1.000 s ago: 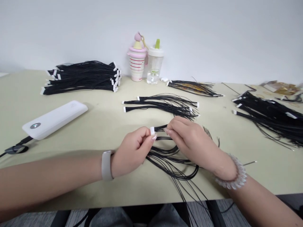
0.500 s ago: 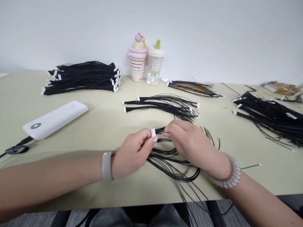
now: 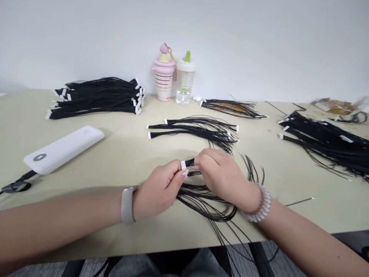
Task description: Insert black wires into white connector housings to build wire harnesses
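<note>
My left hand [image 3: 160, 188] is closed, pinching a small white connector [image 3: 183, 165] between thumb and fingers. My right hand [image 3: 223, 179] is closed on the thin black wires [image 3: 207, 200] that run out of that connector, right beside it. The wires loop under both hands and hang over the table's near edge. A grey band sits on my left wrist and a clear coil band on my right.
A few finished wire harnesses [image 3: 196, 129] lie just beyond my hands. Larger black bundles lie at far left [image 3: 98, 98], far centre [image 3: 230, 107] and right [image 3: 325, 140]. A white power bank [image 3: 65, 148] sits left. Two drink bottles [image 3: 173, 79] stand by the wall.
My right hand has slid a little left along the wires toward the connector. The view has shifted slightly; both hands stay in the same place.
</note>
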Motion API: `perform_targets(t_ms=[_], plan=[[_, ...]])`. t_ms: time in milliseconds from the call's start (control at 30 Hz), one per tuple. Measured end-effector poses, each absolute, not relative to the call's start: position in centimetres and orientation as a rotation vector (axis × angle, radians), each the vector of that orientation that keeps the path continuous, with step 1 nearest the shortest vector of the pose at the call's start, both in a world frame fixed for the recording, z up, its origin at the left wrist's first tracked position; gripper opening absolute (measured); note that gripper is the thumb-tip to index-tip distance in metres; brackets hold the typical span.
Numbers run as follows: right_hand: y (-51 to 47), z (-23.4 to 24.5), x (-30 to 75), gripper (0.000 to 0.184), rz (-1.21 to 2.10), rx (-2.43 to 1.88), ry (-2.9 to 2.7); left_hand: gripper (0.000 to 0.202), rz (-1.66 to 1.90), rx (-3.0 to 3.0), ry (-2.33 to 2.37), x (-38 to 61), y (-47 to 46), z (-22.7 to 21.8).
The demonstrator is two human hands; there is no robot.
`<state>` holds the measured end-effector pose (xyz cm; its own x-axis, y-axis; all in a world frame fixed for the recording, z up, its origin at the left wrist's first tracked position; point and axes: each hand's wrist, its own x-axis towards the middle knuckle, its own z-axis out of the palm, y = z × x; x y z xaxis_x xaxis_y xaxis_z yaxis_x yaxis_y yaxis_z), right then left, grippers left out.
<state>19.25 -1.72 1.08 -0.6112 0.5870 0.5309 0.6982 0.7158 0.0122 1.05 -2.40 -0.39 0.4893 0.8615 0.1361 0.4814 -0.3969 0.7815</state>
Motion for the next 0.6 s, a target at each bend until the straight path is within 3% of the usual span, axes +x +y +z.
perform_targets(t_ms=[600], plan=[[-1.5,2.8,20.5,0.018,-0.407,-1.094,-2.452,0.035,0.791,1.601,1.101,1.3,-1.8,0.1]])
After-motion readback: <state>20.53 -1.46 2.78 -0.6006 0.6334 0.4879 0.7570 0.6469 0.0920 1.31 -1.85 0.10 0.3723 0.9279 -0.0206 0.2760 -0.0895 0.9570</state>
